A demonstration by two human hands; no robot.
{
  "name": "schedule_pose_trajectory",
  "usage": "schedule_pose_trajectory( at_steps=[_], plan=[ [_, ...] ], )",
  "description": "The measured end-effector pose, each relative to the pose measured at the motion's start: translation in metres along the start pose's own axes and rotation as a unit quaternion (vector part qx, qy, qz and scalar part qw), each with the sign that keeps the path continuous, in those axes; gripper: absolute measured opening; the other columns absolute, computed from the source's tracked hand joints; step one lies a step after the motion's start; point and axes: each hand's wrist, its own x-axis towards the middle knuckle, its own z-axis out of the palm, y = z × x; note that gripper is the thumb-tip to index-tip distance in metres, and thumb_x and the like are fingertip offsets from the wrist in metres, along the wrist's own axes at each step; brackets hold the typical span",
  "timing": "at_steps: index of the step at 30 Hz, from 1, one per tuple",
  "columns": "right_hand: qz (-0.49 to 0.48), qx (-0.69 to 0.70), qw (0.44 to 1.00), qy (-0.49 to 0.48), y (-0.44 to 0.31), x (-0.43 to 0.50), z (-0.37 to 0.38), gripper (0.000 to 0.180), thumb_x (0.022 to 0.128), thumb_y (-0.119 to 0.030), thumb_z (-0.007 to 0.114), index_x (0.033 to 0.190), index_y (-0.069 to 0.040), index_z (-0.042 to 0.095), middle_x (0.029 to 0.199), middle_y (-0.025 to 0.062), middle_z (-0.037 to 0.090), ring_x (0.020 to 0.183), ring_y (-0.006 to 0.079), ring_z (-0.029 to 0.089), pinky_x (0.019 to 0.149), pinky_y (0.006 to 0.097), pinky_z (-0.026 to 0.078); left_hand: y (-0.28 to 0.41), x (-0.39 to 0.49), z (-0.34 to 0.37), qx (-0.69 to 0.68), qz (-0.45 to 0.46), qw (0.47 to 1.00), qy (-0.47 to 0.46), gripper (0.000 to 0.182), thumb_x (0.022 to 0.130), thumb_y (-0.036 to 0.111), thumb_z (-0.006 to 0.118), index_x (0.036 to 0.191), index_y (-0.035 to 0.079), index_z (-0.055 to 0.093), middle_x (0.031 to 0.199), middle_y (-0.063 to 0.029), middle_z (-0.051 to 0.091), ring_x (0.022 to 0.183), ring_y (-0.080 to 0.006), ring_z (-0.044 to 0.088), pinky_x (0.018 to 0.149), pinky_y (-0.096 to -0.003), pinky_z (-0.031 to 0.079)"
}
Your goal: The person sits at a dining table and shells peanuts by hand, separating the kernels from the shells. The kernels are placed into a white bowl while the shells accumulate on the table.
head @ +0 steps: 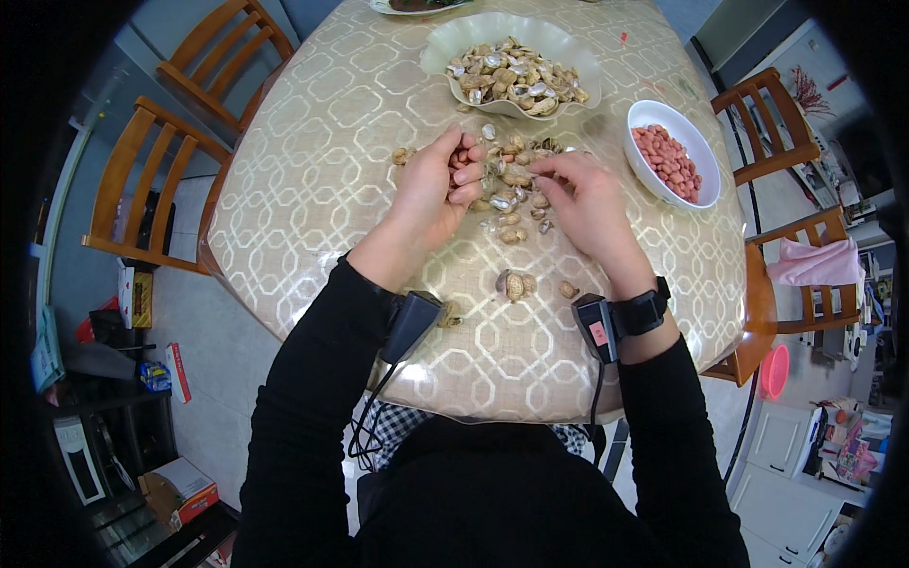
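Observation:
My left hand [433, 188] is curled around several reddish peanut kernels [461, 153], which show between the fingers. My right hand [579, 192] reaches into a loose pile of peanuts, thumb and forefinger close together at the end of an unshelled peanut [517, 179]. Whether they grip it I cannot tell. Broken shells [504, 201] and whole peanuts [513, 235] lie between the hands. To the right stands a white bowl [643, 113] holding shelled pink peanut kernels [666, 162]. Beyond the hands, a pale wavy-rimmed bowl [437, 50] is heaped with peanut shells [515, 74].
A patterned cloth under clear plastic covers the table [319, 177]. Nearer me lie a few peanuts [517, 285]. A plate [419, 7] sits at the far edge. Wooden chairs [153, 184] flank the table; a pink towel [813, 263] hangs on one. Cabled devices [413, 326] are at both wrists.

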Motion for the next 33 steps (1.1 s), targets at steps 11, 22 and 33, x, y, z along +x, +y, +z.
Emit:
schedule_pose_trajectory(
  at_steps=[11, 22, 33],
  plan=[
    [-0.016, 0.052, 0.998, -0.004, -0.009, 0.000, -0.007, 0.013, 0.076, -0.006, 0.065, 0.089, -0.005, 0.064, 0.091, 0.0113, 0.061, 0.088, 0.0295, 0.058, 0.076, 0.0371, 0.046, 0.005, -0.003, -0.003, 0.090, 0.030, 0.995, -0.015, 0.017, 0.098, 0.016, 0.044, 0.107, 0.002, 0.047, 0.068, 0.0047, 0.037, 0.051, -0.0019, 0.028, 0.040, -0.0176, 0.019],
    [0.022, 0.086, 0.995, -0.039, -0.008, -0.002, -0.012, 0.015, 0.081, -0.007, 0.065, 0.096, -0.004, 0.064, 0.085, 0.0093, 0.062, 0.076, 0.0205, 0.060, 0.069, 0.0297, 0.048, 0.000, -0.008, 0.000, 0.229, -0.011, 0.970, -0.083, 0.017, 0.098, 0.024, 0.046, 0.099, 0.009, 0.053, 0.067, 0.0069, 0.039, 0.052, -0.0015, 0.028, 0.044, -0.0186, 0.022],
    [-0.021, 0.182, 0.982, 0.043, -0.021, -0.003, 0.002, 0.024, 0.079, -0.003, 0.070, 0.103, -0.002, 0.064, 0.087, 0.0020, 0.059, 0.069, 0.0069, 0.053, 0.062, 0.0212, 0.045, -0.008, -0.012, 0.002, 0.312, -0.016, 0.940, -0.136, 0.023, 0.098, 0.034, 0.047, 0.101, 0.012, 0.052, 0.067, 0.0091, 0.039, 0.051, 0.0006, 0.029, 0.044, -0.0159, 0.022]
  ],
)
